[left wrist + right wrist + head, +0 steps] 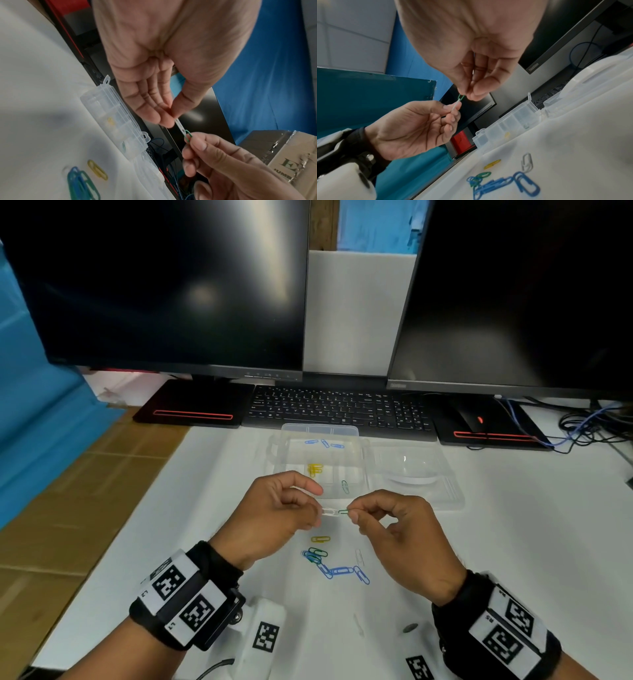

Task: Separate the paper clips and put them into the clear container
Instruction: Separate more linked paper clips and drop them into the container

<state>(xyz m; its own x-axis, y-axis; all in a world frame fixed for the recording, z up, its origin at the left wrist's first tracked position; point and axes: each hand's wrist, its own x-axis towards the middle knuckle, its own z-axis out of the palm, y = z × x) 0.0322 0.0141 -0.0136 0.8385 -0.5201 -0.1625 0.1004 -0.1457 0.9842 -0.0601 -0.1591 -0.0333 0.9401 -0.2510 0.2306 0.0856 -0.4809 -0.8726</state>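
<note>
Left hand [274, 510] pinching a white clip [329, 512] between thumb and fingertips, raised above the counter [513, 542]. Right hand [397, 529] pinching a green clip [343, 511] the same way; the two clips linked end to end between the hands. Behind them, clear container [363, 460] open on the counter, lid [411, 474] laid flat to its right: blue clips [323, 443] in the far compartment, yellow ones [315, 469] in a nearer one, one green clip [345, 487] near its front edge. Below the hands, loose on the counter: yellow clip [320, 539], white clip [359, 556], tangled chain of blue and green clips [334, 566]. Keyboard [339, 409] and two dark monitors [154, 282] beyond.
</note>
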